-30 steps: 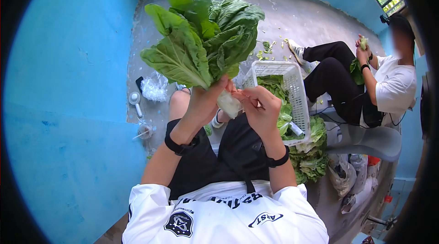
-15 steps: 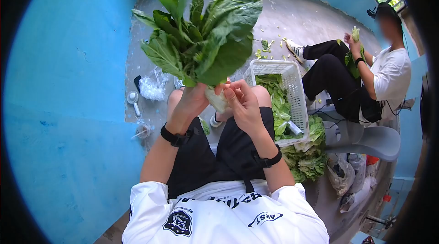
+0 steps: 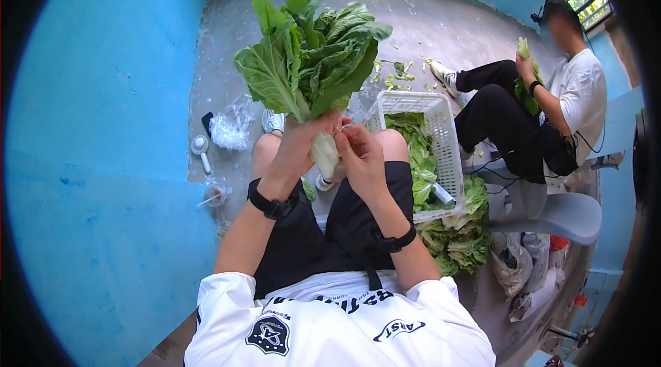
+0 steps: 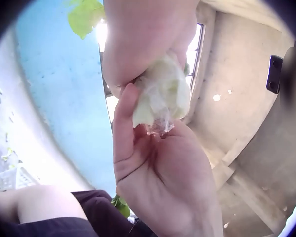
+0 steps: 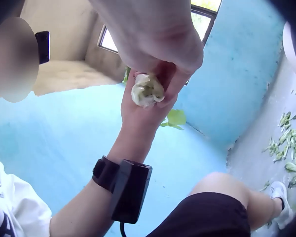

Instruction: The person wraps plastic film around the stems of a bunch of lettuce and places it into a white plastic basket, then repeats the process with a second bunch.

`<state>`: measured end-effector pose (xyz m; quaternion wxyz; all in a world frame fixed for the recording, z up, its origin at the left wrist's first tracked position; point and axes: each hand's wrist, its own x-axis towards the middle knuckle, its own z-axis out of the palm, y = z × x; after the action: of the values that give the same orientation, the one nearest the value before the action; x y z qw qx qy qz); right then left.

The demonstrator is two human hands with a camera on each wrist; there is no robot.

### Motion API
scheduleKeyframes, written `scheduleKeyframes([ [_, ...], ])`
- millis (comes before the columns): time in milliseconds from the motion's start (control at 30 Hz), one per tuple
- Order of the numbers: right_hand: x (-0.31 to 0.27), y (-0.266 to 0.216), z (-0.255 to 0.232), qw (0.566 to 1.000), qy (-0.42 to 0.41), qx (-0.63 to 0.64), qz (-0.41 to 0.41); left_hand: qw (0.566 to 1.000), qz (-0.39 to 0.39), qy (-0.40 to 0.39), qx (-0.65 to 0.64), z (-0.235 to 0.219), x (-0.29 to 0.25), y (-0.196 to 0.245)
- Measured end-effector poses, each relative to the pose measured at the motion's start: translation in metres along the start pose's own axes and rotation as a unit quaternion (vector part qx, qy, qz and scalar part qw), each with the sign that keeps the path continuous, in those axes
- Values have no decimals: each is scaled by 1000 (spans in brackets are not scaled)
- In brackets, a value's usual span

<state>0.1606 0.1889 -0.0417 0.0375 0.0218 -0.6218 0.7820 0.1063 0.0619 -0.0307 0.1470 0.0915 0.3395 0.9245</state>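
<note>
A head of leafy greens (image 3: 282, 57) stands upright in front of the person, dark leaves up and pale stem base (image 3: 324, 155) down. The left hand (image 3: 299, 143) grips it round the stems, just under the leaves. Thin clear plastic wrap (image 4: 160, 123) covers the base. Beside the base, the right hand (image 3: 365, 160) has thumb and fingers pinched together on the wrap, close to the left fingertips. In the right wrist view the base end (image 5: 148, 91) shows between both hands; the pinched edge of wrap is mostly hidden by the fingers.
A white plastic basket (image 3: 451, 153) of greens stands at the right, with more greens (image 3: 461, 250) beside it. Crumpled clear plastic (image 3: 231, 129) and a small white handheld fan-like object (image 3: 200, 147) lie left. Another person (image 3: 578, 85) sits at right holding greens.
The greens swing up and leftward, then come back down a little. The right hand moves left along with the base, still pinching beside it. The other person leans farther left.
</note>
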Motion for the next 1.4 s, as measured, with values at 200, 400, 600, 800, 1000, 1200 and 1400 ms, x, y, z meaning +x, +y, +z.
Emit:
scheduleKeyframes([
  [200,-7,2,0,998,-13,52,40,999,13,-38,22,2,-4,0],
  [400,-9,10,4,999,-1,54,3,999,-5,-41,-19,4,-7,-1],
  [600,-14,-8,7,967,-21,208,148,998,-21,-51,-12,13,-4,8],
  [800,-17,-22,11,924,-39,316,212,994,19,-79,74,25,-6,22],
  [1000,-15,-19,10,910,-37,340,234,993,11,-73,97,25,-3,24],
  [1200,-9,-18,13,889,-37,367,270,995,0,-67,75,15,-3,20],
  [1400,-2,-14,18,895,4,362,260,995,-13,-69,71,2,1,21],
])
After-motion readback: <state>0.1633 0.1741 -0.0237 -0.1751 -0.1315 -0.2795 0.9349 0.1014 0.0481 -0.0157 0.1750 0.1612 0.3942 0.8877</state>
